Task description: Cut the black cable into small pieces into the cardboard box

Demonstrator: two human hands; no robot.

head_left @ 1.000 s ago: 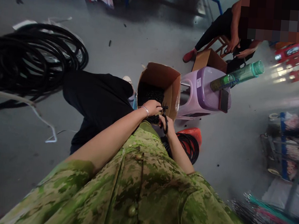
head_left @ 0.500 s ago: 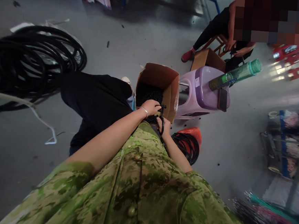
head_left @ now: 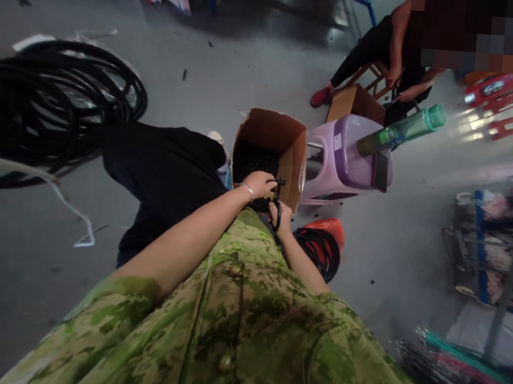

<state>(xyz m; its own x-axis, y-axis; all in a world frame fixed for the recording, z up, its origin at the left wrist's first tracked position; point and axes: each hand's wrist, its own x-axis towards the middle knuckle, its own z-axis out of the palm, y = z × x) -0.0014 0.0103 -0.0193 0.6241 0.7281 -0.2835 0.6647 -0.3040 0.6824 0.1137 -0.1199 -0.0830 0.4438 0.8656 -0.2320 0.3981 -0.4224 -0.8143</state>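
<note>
My right hand (head_left: 283, 218) is closed round the black handles of a pair of scissors (head_left: 277, 216), whose blades point away from me over the box. My left hand (head_left: 260, 184), with a bracelet at its wrist, pinches a small black piece (head_left: 280, 182) at the scissors' tip. What exactly the piece is stays too small to make out. Beneath both hands stands an open cardboard box (head_left: 293, 159), and many small black pieces (head_left: 259, 159) lie on its bottom.
A purple plastic stool (head_left: 351, 164) beside the box bears a green bottle (head_left: 410, 133) and a dark phone-like object (head_left: 380, 172). Black tubing coils (head_left: 109, 80) lie left; a smaller coil (head_left: 322, 253) sits on a red bag (head_left: 336, 231). Another person (head_left: 396, 55) sits working beyond.
My hands, the scissors and the black piece hold almost the same position. The surroundings shift slightly left in view. The other person's hands have moved a little.
</note>
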